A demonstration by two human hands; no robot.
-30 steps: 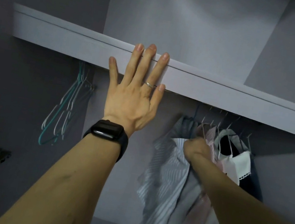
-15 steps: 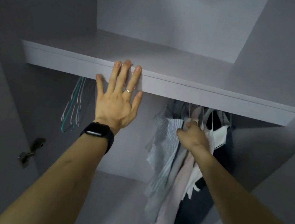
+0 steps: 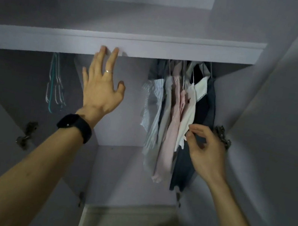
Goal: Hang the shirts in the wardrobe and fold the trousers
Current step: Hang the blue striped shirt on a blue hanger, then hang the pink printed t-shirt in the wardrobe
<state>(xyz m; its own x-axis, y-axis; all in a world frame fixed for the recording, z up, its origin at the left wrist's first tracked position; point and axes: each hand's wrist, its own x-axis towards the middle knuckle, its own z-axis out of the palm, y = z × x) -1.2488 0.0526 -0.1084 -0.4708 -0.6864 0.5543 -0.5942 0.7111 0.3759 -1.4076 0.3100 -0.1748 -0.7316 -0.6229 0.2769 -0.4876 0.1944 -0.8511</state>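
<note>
Shirts (image 3: 174, 107) hang vertical under shelf (image 3: 174, 51) R end; R hand (image 3: 207, 150) nearer, fingers (image 3: 198, 128) half-curled at white shirt (image 3: 188, 115) hem just to their left, pinch or not can't tell; L hand (image 3: 101, 89) spread, tips on shelf edge.

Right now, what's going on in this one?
A person is reaching into an open wardrobe. The left hand is spread, fingertips touching the front edge of the shelf. Several shirts hang bunched under it on the right, and the right hand is at the lower edge of the white shirt, fingers curled; whether it pinches the fabric is unclear. Spare hangers hang at the left. No trousers are in view.
</note>
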